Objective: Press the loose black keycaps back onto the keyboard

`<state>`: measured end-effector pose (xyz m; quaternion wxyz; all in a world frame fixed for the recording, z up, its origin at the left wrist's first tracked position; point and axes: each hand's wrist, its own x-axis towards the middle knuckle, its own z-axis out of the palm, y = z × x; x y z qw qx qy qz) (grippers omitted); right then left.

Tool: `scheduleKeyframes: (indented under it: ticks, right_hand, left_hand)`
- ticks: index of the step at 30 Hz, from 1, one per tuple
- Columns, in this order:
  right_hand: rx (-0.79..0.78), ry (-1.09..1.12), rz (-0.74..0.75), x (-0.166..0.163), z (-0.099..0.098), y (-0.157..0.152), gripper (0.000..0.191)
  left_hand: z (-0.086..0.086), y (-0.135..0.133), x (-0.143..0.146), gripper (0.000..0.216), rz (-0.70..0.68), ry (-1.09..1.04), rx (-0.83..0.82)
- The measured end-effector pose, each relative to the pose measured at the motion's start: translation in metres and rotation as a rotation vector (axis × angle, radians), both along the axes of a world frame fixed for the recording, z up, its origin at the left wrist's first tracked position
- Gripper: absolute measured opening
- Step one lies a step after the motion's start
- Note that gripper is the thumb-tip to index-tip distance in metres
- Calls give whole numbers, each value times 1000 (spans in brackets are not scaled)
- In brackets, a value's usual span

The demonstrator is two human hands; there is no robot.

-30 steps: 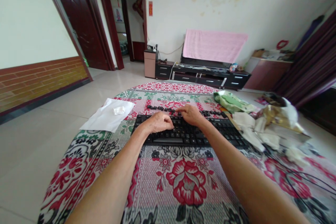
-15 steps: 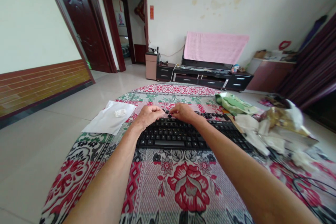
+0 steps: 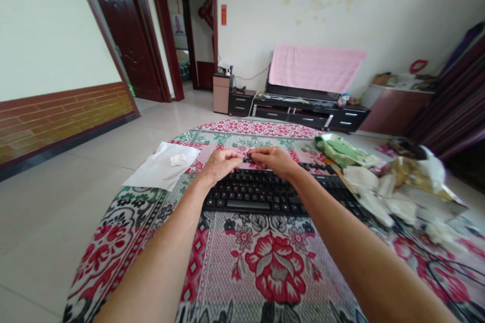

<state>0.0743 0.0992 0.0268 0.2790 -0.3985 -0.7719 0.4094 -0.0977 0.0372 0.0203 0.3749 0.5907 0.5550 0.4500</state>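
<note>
A black keyboard [image 3: 265, 194] lies on a floral tablecloth [image 3: 273, 267]. Both my hands reach past its far edge. My left hand [image 3: 221, 164] is curled with fingertips pinched toward the middle. My right hand [image 3: 273, 159] is curled too, fingertips meeting the left hand's over a small black keycap [image 3: 247, 160]. A row of loose black keycaps [image 3: 316, 166] runs along the cloth behind the keyboard, partly hidden by my right hand.
A white tissue sheet with a crumpled wad [image 3: 162, 171] lies at the table's left edge. A green cloth [image 3: 339, 150], crumpled papers and wrappers [image 3: 397, 186] pile up on the right. Black cables [image 3: 447, 272] trail at the right. A TV stand [image 3: 303, 111] stands beyond.
Both hands have left the keyboard's keys and moved forward to its far edge, coming together fingertip to fingertip over a keycap. The view has shifted slightly.
</note>
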Motion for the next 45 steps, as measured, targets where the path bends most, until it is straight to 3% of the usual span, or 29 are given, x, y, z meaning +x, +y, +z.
scheduleKeyframes:
  ticks: [4, 8, 16, 25, 29, 37, 45]
  right_hand:
    - [-455, 329, 71, 11, 0, -23, 18]
    - [-675, 528, 112, 20, -6, -33, 16]
    - [-758, 585, 140, 30, -15, -39, 13]
    - [-832, 540, 104, 33, -19, -41, 10]
    - [-766, 487, 68, 32, -19, -41, 13]
    - [-311, 440, -47, 26, -18, -44, 17]
    - [-222, 409, -70, 23, -21, -46, 17]
  left_hand:
    - [0, -1, 9, 26, -130, -97, -10]
    - [1, -4, 17, 25, -242, -145, -12]
    - [0, -6, 26, 23, -318, -116, 13]
    - [-2, -7, 26, 24, -302, -177, -154]
    - [-5, -5, 28, 22, -257, -206, -167]
    - [-11, 1, 28, 22, -137, -336, -193]
    - [-9, -1, 28, 20, -181, -266, -141]
